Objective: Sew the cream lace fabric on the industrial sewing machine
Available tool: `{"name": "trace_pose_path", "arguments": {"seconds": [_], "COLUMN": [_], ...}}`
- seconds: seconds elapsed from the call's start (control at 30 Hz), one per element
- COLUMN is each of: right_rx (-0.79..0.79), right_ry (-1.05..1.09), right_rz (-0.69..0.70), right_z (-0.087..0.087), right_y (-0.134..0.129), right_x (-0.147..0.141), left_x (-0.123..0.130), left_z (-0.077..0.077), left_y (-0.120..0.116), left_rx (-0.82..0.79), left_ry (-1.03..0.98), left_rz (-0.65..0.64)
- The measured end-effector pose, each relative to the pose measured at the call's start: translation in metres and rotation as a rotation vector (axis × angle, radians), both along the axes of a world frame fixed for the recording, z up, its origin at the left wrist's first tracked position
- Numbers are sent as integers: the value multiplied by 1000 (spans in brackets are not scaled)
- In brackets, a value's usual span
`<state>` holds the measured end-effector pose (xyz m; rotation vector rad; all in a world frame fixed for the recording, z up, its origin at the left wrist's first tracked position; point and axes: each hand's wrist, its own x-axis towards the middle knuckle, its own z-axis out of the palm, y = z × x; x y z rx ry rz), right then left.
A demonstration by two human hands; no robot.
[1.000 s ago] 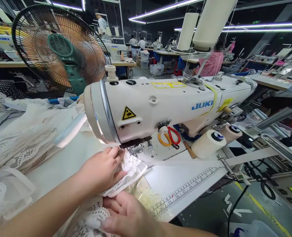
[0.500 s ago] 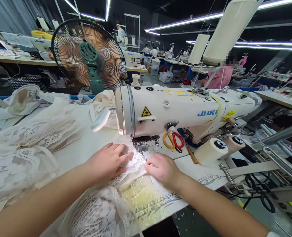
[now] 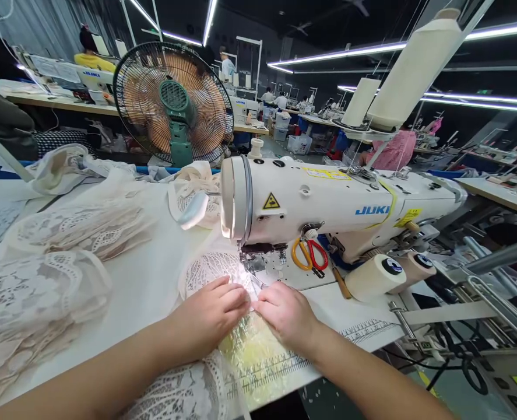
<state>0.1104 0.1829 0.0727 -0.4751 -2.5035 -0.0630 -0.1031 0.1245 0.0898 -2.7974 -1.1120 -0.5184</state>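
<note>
A white sewing machine [image 3: 328,204] stands at the centre, its lit needle area just beyond my hands. White lace fabric [image 3: 210,269] lies beside and under the needle area. My left hand [image 3: 214,315] has its fingers bent together on the lace just in front of the needle. Close to its right, my right hand [image 3: 284,312] pinches the fabric edge, its fingertips nearly touching the left ones. More lace [image 3: 179,394] hangs over the table's front edge below my left wrist.
Lace pieces [image 3: 44,291] lie piled on the left. Scissors with yellow and red handles [image 3: 302,255] rest by the machine, near thread cones [image 3: 374,277]. A large fan [image 3: 173,105] stands behind the table. People work farther back.
The lace has moved forward and now spreads left of the needle. My left hand has shifted right, close to my right hand, with its fingers drawn in. The view has shifted slightly.
</note>
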Motion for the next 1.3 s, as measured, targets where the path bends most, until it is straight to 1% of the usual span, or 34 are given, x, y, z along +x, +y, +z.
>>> {"name": "trace_pose_path", "arguments": {"seconds": [0.17,0.4,0.57,0.73,0.83,0.97,1.1,1.2,1.3], "right_rx": [-31,104,70,44,36,37,18,-32,-40], "right_ry": [-89,-27,-42,-38,-26,-2,23,7,2], "right_rz": [-66,-17,-34,-26,-23,-9,-2,-4,0], "right_z": [0,-2,-2,-1,0,2,2,1,0], "right_y": [-2,2,2,2,1,1,1,1,1], "right_x": [-1,-4,-5,-5,-5,-5,-6,-7,-7], "left_x": [-6,-17,-22,-29,-32,-35,-39,-41,-41], "left_z": [4,-3,1,-1,0,3,3,7,12], "left_y": [9,24,32,41,45,50,56,58,56], "left_rx": [-35,1,-10,5,-26,-38,8,51,45], "left_ry": [-15,-37,-8,3,49,80,62,68,66], "left_rz": [-40,-60,-42,-40,-24,34,67,70,107]}}
